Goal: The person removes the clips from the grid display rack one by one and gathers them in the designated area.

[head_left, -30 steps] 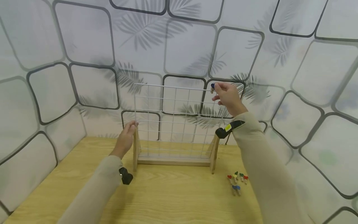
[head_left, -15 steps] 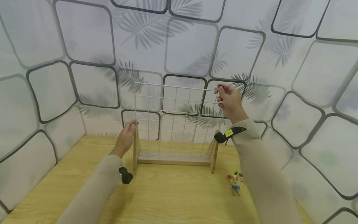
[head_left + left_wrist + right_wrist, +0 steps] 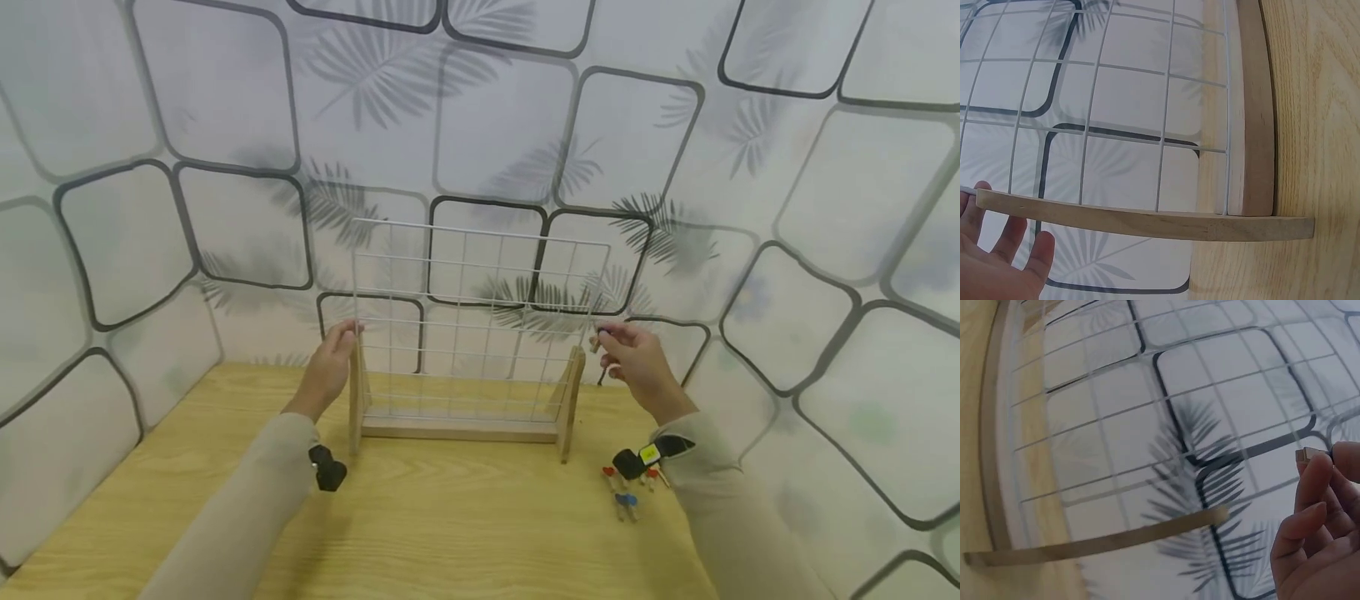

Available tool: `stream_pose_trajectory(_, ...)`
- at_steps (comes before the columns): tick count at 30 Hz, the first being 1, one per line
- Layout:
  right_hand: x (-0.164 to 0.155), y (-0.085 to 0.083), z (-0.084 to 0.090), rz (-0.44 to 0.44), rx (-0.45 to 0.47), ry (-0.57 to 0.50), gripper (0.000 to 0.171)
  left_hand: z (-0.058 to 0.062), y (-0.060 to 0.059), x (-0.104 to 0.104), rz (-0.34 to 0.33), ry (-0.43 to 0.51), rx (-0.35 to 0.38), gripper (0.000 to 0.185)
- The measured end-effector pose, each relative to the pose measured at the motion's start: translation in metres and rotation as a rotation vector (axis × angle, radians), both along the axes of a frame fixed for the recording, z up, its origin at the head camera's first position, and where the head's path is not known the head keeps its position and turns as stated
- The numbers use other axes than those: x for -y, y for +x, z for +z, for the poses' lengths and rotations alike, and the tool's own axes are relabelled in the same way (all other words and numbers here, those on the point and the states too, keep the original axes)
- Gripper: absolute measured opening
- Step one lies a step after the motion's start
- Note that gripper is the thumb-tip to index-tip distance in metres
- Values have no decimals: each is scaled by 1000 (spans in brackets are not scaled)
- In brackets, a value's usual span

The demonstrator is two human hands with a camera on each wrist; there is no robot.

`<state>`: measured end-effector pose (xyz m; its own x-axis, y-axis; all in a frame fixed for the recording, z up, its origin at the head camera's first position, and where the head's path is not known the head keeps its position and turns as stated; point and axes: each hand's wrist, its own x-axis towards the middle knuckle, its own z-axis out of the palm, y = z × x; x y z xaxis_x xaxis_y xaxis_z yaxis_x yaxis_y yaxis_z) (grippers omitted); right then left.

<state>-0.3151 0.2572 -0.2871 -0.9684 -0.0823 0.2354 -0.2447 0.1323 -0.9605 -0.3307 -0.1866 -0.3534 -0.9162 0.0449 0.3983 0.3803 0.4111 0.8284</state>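
A white wire grid rack (image 3: 480,287) with wooden side legs and base stands upright on the table. My left hand (image 3: 327,367) grips its left edge at the top of the wooden leg (image 3: 1147,222); in the left wrist view the other fingers spread loosely below. My right hand (image 3: 637,358) pinches a small wooden clothespin (image 3: 1310,454) between thumb and fingertips, its dark decoration mostly covered. That hand is just right of the rack, near the top of the right leg (image 3: 572,404), apart from the wires.
Several small clothespins with red and blue hearts (image 3: 626,502) lie on the wood-grain table (image 3: 450,517) at right, partly hidden by the right wrist camera (image 3: 633,462). A patterned wall covering (image 3: 502,125) rises behind and beside the rack.
My right hand, holding the clothespin, has moved from the rack's top right corner down and slightly right, away from the top wire. The left hand stays at the left edge.
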Motion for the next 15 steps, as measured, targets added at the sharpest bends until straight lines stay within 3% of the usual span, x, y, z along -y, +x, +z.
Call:
stream_pose_trajectory(7, -37, 14, -62, -75, 124, 116, 26, 4, 2, 1, -9, -36, 34, 55)
stream_pose_trajectory(15, -72, 40, -107, -105, 208, 292, 36, 7, 3, 1, -3, -65, 49, 57)
